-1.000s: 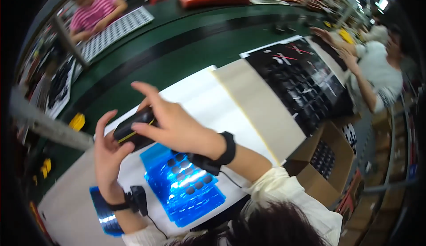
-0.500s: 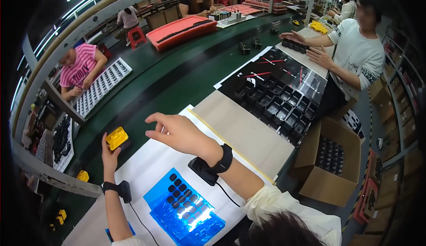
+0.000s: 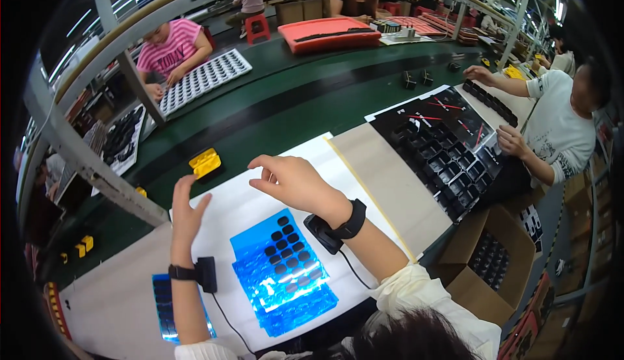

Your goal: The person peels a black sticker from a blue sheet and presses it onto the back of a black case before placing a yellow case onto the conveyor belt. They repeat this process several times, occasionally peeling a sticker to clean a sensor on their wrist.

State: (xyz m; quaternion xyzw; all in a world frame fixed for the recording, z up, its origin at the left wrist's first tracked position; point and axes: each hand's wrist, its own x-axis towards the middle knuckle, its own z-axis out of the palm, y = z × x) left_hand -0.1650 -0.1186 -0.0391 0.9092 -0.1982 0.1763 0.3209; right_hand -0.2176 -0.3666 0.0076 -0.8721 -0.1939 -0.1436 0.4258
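Fingers (image 3: 184, 188) apart, the left hand (image 3: 187, 217) hovers just beside a yellow case (image 3: 207, 162). The right hand (image 3: 302, 182), thumb parted from fingers, hangs over white sheeting (image 3: 224, 209).

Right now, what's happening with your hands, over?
Left hand open, fingertips beside yellow case. Right hand empty, fingers bent. Case on green belt. Blue film between forearms.

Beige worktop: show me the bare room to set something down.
Bare: the beige strip between the flat white sheet and the glossy black printed sheet; the beige stretch left of the small blue film sheet. Crowded: that black sheet's near part, packed with black plastic boxes.
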